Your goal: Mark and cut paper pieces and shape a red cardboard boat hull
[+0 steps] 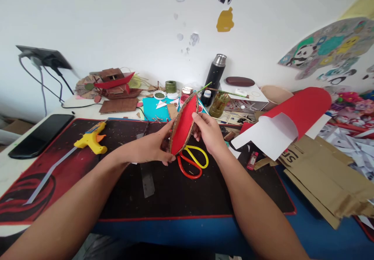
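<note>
A boat-shaped cardboard piece point(184, 124), red and ridged inside with brown corrugated edges, is held up and tilted between both hands. My left hand point(157, 145) grips its lower left side, thumb near the bottom tip. On the upper right edge, my right hand point(206, 129) pinches with thumb and fingers. Just below the piece lie scissors point(191, 166) with one red and one yellow handle loop; their blades are hidden. A clear ruler point(147, 182) rests on the dark mat under my left wrist.
At left are a yellow glue gun point(92, 137) and a black phone point(41, 135). A model boat point(113, 83), paint jars point(171, 86) and a thermos point(215, 73) stand along the wall. Rolled red paper point(300, 108), a lighter point(252, 160) and cardboard sheets point(327, 174) lie at right.
</note>
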Available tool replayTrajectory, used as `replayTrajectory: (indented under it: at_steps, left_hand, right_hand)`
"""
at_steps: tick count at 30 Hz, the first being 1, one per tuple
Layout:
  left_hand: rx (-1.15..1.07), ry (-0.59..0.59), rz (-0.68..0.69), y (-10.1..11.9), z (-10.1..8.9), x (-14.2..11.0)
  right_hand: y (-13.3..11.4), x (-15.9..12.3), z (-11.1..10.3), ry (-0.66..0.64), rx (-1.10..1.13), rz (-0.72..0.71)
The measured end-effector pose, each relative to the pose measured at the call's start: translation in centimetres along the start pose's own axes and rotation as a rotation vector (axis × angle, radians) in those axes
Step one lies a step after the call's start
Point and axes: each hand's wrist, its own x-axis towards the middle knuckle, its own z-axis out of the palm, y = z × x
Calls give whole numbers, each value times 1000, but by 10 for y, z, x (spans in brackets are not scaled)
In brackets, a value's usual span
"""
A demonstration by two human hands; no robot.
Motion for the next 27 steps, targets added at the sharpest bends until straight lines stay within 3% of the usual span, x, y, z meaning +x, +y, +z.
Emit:
replayTrajectory:
  at_steps: [19,27]
  left_hand:
    - [-12,-94,77,11,-3,0]
    - [13,-15,102,5,0,4]
  right_hand:
    - [-4,0,-3,13,15,4]
    - [-2,0,-2,29,37,14]
